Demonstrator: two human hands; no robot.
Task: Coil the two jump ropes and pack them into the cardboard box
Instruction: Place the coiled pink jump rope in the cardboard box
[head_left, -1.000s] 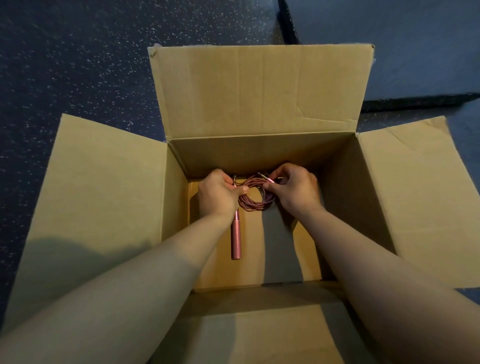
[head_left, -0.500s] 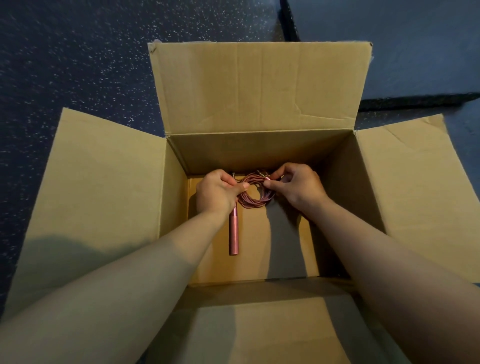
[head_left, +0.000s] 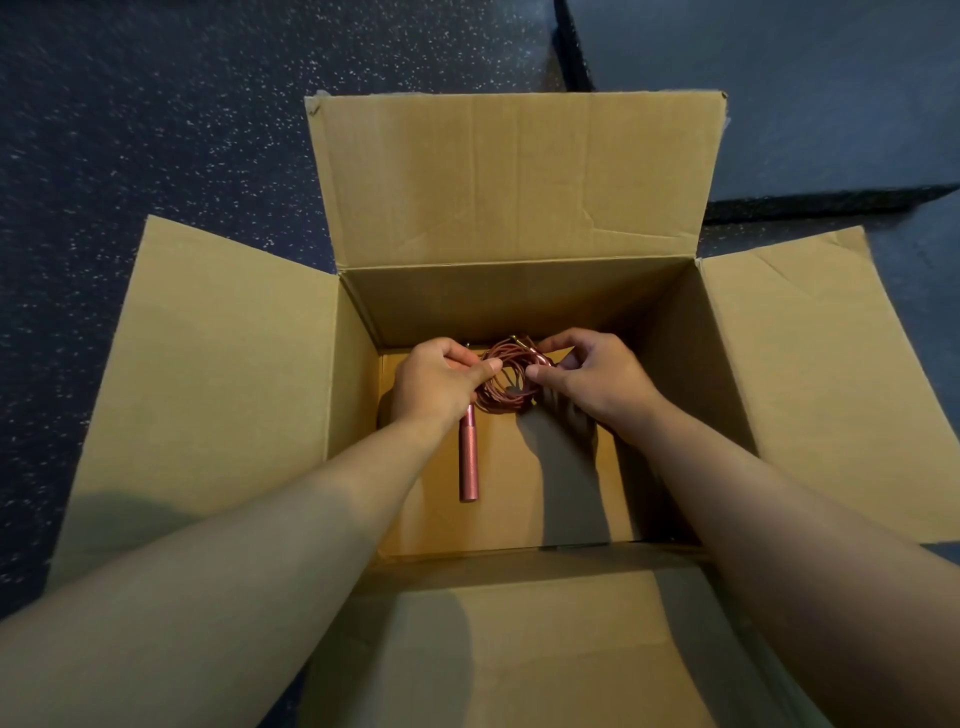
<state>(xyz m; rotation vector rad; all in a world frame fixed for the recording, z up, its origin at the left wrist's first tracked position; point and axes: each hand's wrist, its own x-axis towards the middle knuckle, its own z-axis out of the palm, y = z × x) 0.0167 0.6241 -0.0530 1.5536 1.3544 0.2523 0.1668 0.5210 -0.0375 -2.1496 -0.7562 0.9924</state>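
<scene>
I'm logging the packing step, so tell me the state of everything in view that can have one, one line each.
cardboard box: open, all four flaps folded out.
pink jump rope: coiled, inside the box, held at both sides.
pink handle: lying on the box floor, pointing toward the camera.
left hand: grips the coil's left side.
right hand: pinches the coil's right side.

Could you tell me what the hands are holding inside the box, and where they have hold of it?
Both hold the pink jump rope: left hand grips the coil's left side, right hand pinches its right side.
</scene>
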